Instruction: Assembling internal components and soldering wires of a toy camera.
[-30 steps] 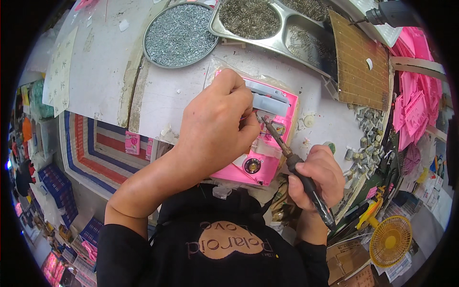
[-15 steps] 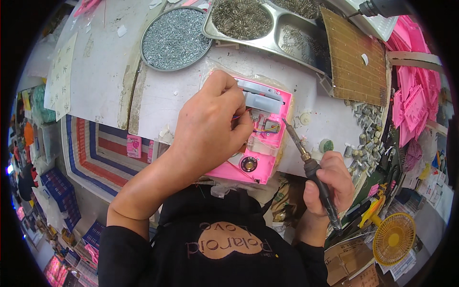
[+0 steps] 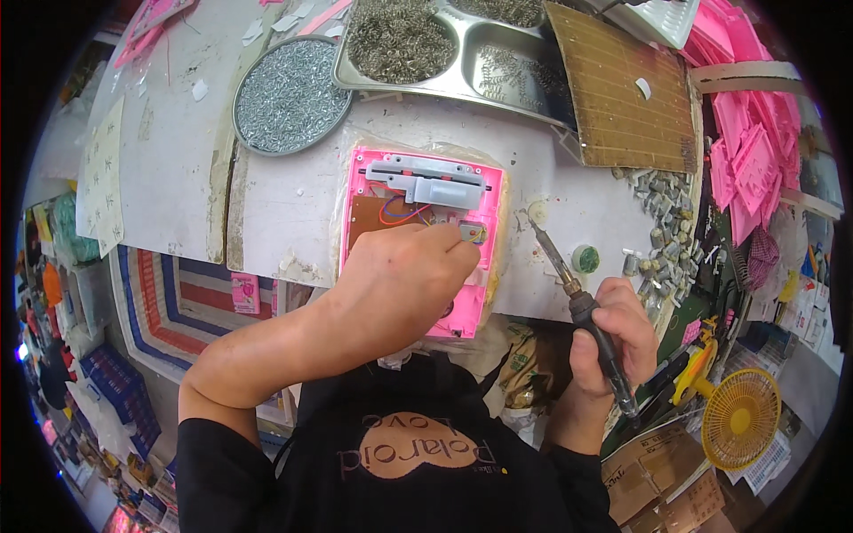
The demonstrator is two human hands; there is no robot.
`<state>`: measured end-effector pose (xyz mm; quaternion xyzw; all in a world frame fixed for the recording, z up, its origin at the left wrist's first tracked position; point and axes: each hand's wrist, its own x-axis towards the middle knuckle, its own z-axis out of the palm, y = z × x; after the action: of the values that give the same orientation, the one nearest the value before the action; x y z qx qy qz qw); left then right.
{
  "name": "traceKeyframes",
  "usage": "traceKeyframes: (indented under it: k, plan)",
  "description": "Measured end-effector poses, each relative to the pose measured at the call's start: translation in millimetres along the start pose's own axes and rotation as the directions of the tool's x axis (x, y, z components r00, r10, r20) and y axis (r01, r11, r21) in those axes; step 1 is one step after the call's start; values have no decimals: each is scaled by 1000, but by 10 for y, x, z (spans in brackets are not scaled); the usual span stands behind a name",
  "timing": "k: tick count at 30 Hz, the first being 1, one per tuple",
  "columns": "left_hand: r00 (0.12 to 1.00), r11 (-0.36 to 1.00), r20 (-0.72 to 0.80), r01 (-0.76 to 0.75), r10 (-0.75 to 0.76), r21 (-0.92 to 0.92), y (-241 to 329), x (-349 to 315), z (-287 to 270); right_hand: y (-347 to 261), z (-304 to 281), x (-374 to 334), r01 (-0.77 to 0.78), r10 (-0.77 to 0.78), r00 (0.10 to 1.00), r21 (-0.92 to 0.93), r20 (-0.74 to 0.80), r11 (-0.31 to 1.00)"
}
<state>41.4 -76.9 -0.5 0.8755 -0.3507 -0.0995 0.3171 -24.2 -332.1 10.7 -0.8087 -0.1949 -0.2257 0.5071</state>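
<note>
A pink plastic casing (image 3: 487, 293) lies on the table before me, with its inside facing up. Across its far end runs a grey plastic mechanism (image 3: 444, 193); red and blue wires (image 3: 388, 213) loop out below it beside a brown board (image 3: 369, 216). My left hand (image 3: 400, 271) reaches over the casing, fingertips pinched together close to a small wired part (image 3: 472, 232); whatever they grip is hidden. To the right, my right hand (image 3: 619, 342) holds a soldering iron (image 3: 582, 311) by its black handle. The iron's tip points up-left, apart from the casing.
Beyond the casing stand a round tray of screws (image 3: 291, 96) and a metal compartment tray (image 3: 462, 67) with springs. A brown board (image 3: 626, 89) leans at its right. Small metal parts (image 3: 662, 226) and a round green item (image 3: 585, 258) lie to the right; a yellow fan (image 3: 740, 419) stands lower right.
My left hand has moved down off the grey mechanism toward the casing's middle, uncovering the wires. The soldering iron's tip now sits farther from the casing's right edge. The whole view has shifted slightly.
</note>
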Motion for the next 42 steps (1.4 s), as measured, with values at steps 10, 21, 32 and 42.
traceKeyframes:
  k: [10,21,32,42]
  plan:
    - [998,991,21,60,-58,-123,-23,67,-10,45,3,-5,-2,2,1000,11,21,1000]
    - [993,933,43,-88,109,-348,-224,-21,-143,53,-12,-12,-12,10,998,26,62,1000]
    - [975,959,68,-194,212,-209,-256,-95,-132,-108,-39,-147,-207,141,948,220,284,953]
    - [974,967,63,-206,217,-152,-269,-107,-103,-52,107,-114,-195,115,928,197,355,961]
